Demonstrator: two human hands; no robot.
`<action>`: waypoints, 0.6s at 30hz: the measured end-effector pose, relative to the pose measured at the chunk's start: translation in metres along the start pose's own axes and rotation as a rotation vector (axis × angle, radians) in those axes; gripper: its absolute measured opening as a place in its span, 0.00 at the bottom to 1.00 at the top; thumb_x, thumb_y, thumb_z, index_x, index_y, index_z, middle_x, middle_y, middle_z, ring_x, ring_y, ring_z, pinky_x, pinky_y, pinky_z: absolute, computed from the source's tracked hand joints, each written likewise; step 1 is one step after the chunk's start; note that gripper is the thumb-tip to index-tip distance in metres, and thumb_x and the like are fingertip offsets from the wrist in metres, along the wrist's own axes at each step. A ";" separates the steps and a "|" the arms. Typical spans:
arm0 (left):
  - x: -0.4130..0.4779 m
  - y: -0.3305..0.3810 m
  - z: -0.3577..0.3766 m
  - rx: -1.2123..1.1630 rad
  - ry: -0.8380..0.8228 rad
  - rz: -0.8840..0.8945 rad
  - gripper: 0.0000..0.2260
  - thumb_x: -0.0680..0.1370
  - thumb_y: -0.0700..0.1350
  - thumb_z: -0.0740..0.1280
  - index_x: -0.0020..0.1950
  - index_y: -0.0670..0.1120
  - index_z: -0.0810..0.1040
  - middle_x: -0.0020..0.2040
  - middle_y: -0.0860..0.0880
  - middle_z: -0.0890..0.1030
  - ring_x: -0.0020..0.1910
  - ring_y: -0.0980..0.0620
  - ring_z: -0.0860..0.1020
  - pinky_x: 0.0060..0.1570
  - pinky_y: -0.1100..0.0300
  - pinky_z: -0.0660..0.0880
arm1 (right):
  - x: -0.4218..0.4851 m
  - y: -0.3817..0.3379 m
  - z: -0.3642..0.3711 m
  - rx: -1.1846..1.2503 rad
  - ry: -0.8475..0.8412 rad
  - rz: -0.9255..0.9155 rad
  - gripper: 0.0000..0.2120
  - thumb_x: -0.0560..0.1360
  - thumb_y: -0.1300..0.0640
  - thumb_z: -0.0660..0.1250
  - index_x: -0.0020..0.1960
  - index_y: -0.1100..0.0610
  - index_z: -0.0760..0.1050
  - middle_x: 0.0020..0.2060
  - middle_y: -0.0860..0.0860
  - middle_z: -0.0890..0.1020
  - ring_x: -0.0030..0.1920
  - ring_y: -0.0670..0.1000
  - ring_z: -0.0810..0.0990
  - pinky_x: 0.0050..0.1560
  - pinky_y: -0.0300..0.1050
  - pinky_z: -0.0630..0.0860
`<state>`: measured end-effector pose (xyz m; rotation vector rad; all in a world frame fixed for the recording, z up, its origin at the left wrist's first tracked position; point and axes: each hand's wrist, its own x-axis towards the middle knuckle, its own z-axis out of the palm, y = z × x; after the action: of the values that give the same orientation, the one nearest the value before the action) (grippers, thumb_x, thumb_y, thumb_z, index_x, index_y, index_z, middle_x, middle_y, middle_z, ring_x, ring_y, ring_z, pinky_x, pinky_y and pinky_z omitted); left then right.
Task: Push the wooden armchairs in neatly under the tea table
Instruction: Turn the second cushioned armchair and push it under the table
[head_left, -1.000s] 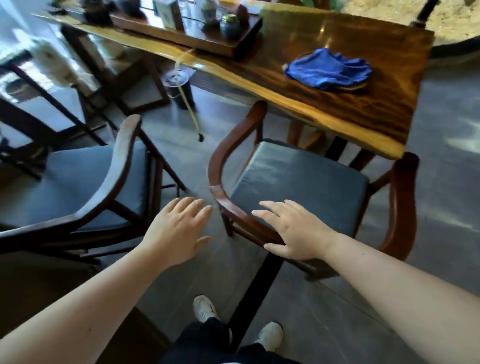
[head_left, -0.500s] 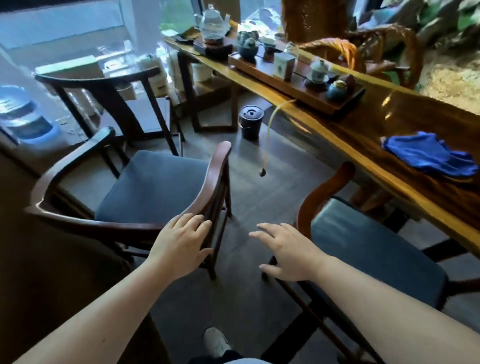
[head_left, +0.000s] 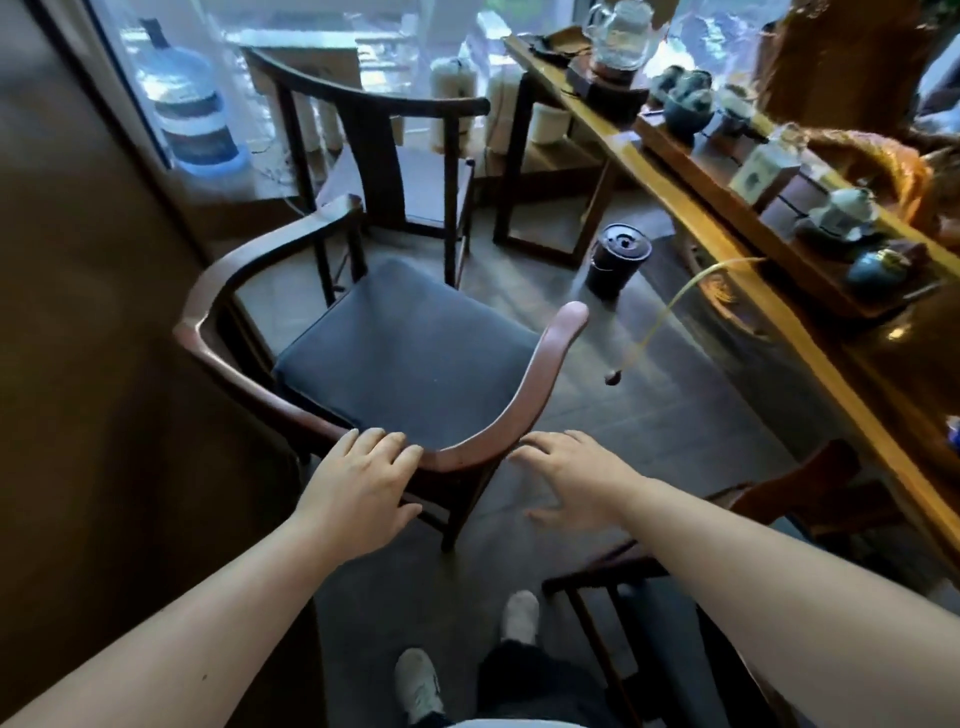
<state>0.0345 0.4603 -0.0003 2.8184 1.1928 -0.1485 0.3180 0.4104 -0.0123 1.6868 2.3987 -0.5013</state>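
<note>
The view has swung leftward since the earlier frames: the wooden armchair (head_left: 395, 358) with the dark cushion (head_left: 410, 348), formerly off at 9 o'clock, now fills the centre, standing clear of the table (head_left: 727, 260), which runs along the right edge from 1 to 4 o'clock. The left hand (head_left: 358, 488) has come forward onto the curved back rail (head_left: 467, 452) of this armchair, fingers spread and draped over the rail near its corner, not clenched. The right hand (head_left: 571, 473) has left the second armchair and now hovers open, fingers splayed, just beside the rail's right end; whether it touches the wood cannot be told. The second armchair (head_left: 779, 499) shows only partly at 4 o'clock, by the table's edge. A darker, straight-backed chair (head_left: 374, 119) stands beyond at 12 o'clock. A black lidded bucket (head_left: 618, 260) sits on the floor near the table at 1 o'clock. The blue cloth seen earlier has almost slipped out of view.
</note>
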 end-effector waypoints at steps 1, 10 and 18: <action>0.002 -0.004 0.003 0.003 -0.016 -0.018 0.31 0.63 0.58 0.78 0.60 0.43 0.78 0.57 0.40 0.81 0.57 0.38 0.77 0.58 0.41 0.74 | 0.012 0.009 -0.001 -0.006 -0.007 -0.023 0.35 0.67 0.37 0.68 0.69 0.51 0.67 0.67 0.52 0.72 0.65 0.55 0.71 0.65 0.54 0.66; 0.039 -0.020 0.016 0.076 -0.175 -0.098 0.34 0.64 0.61 0.76 0.64 0.45 0.76 0.61 0.41 0.79 0.63 0.35 0.74 0.62 0.37 0.70 | 0.108 0.092 -0.016 -0.236 -0.128 -0.244 0.33 0.69 0.30 0.51 0.61 0.52 0.72 0.59 0.53 0.76 0.61 0.57 0.73 0.61 0.55 0.67; 0.073 -0.015 0.024 0.165 -0.466 -0.145 0.17 0.76 0.55 0.63 0.61 0.49 0.71 0.57 0.47 0.78 0.54 0.42 0.76 0.54 0.48 0.72 | 0.193 0.132 -0.003 -0.337 -0.390 -0.271 0.29 0.77 0.32 0.46 0.58 0.49 0.75 0.54 0.51 0.78 0.59 0.56 0.75 0.60 0.56 0.66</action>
<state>0.0728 0.5202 -0.0330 2.6001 1.3081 -0.8934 0.3743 0.6218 -0.0948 1.0263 2.2692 -0.3895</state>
